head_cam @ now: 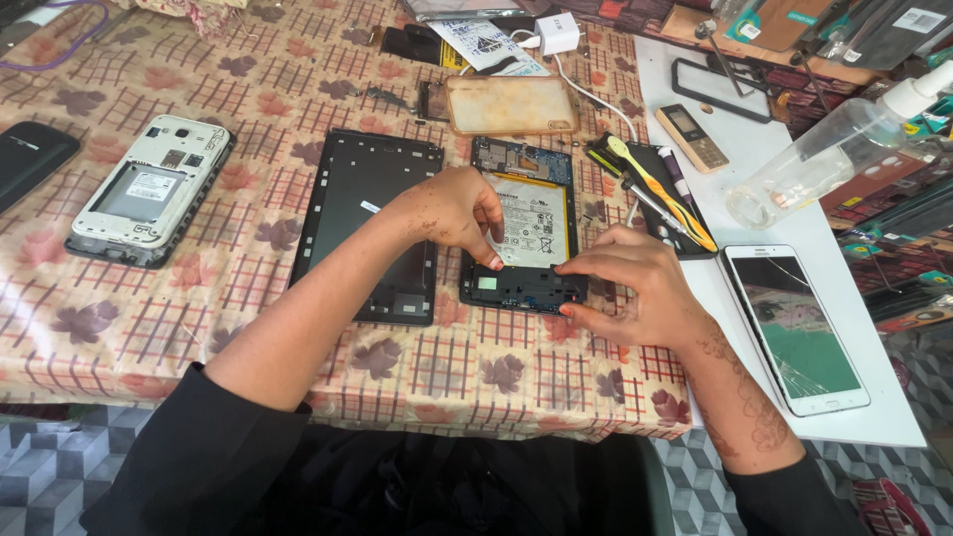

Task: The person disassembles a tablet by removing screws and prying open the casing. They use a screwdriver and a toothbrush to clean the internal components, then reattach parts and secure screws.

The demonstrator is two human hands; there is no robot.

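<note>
An opened tablet body (pixel 524 226) lies face down on the patterned tablecloth, its white battery and blue circuit board showing. My left hand (pixel 452 210) rests on the tablet's left side, thumb pressing the battery's lower edge. My right hand (pixel 630 288) touches the tablet's lower right corner with its fingertips. Whether the fingers pinch a small part I cannot tell. A black tablet frame (pixel 369 223) lies just left of the body, under my left forearm.
A white opened phone (pixel 149 189) lies at the left. Behind the tablet sit a clear yellowed case (pixel 511 104) and a white charger (pixel 557 33). To the right are a black phone bearing a yellow toothbrush (pixel 663 194), a small keypad phone (pixel 695 137), a clear spray bottle (pixel 824 154) and a cracked white phone (pixel 799 328).
</note>
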